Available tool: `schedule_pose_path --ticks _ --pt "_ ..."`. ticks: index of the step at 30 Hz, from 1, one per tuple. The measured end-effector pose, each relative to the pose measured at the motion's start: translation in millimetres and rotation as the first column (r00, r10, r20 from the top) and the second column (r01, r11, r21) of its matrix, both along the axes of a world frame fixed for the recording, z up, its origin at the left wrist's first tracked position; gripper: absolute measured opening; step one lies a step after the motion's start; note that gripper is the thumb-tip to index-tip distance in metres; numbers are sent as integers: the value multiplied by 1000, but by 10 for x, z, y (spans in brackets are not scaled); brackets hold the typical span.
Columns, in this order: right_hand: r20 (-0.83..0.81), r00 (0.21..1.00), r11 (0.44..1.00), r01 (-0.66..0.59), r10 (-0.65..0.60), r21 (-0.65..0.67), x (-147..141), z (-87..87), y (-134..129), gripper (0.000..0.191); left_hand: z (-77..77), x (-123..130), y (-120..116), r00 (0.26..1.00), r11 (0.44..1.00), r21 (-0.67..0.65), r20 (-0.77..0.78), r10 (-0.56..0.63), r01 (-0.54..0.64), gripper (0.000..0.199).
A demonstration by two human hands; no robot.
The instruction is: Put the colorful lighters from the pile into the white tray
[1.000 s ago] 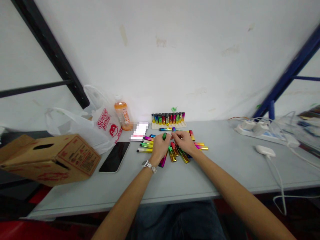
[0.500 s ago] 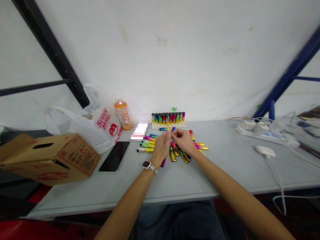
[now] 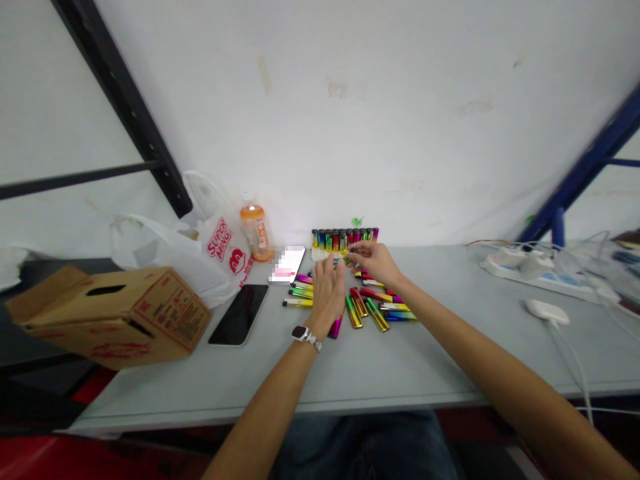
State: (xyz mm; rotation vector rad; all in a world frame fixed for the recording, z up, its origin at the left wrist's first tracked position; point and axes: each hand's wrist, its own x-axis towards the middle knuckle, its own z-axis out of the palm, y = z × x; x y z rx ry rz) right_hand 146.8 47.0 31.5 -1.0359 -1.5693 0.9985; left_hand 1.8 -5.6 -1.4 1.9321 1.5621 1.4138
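Observation:
A row of shiny rainbow-coloured lighters (image 3: pixel 336 241) stands upright in a pale holder (image 3: pixel 318 254) by the wall. My right hand (image 3: pixel 377 264) is just in front of it, thumb and fingers pinched around a lighter (image 3: pixel 350 256) that they mostly cover. To its left, my left hand (image 3: pixel 327 290) has its fingers stretched forward and seems to hold nothing; a watch (image 3: pixel 301 333) is on that wrist. More lighters lie loose around both hands, among them a gold-green one (image 3: pixel 377 315), a yellow one (image 3: pixel 299 303) and a magenta one (image 3: pixel 335 327) partly under the left hand.
Left of the hands are a black phone (image 3: pixel 239 315), another phone (image 3: pixel 295 263) with a lit, blurred screen, an orange drink bottle (image 3: pixel 256 230), a white plastic bag (image 3: pixel 215 257) and a cardboard box (image 3: pixel 115 317). A power strip (image 3: pixel 555 277) and a white charger (image 3: pixel 547 311) with cables lie right.
My hands were together over the loose lighters; now they are apart. The right hand has moved forward to the holder with a lighter. The view has shifted slightly.

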Motion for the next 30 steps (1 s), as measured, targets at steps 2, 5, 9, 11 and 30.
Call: schedule_pose_path --ticks 2,5,9,11,30 --pt "191 978 975 43 -86 218 21 137 210 24 20 -83 52 995 996 27 49 87 -88 40" --pt "526 814 898 -10 -249 440 -3 316 512 19 21 -203 128 989 989 37 43 139 -141 31" --pt "728 626 870 -155 -280 468 -118 397 777 15 -5 -277 177 987 986 40 0 164 -164 27" --pt "772 562 852 -208 -298 480 -165 367 852 14 -12 -282 184 986 986 40 -20 163 -162 28" --pt "751 473 809 -124 -460 574 -147 101 876 32 -49 -252 217 989 989 -3 -31 147 -148 40"
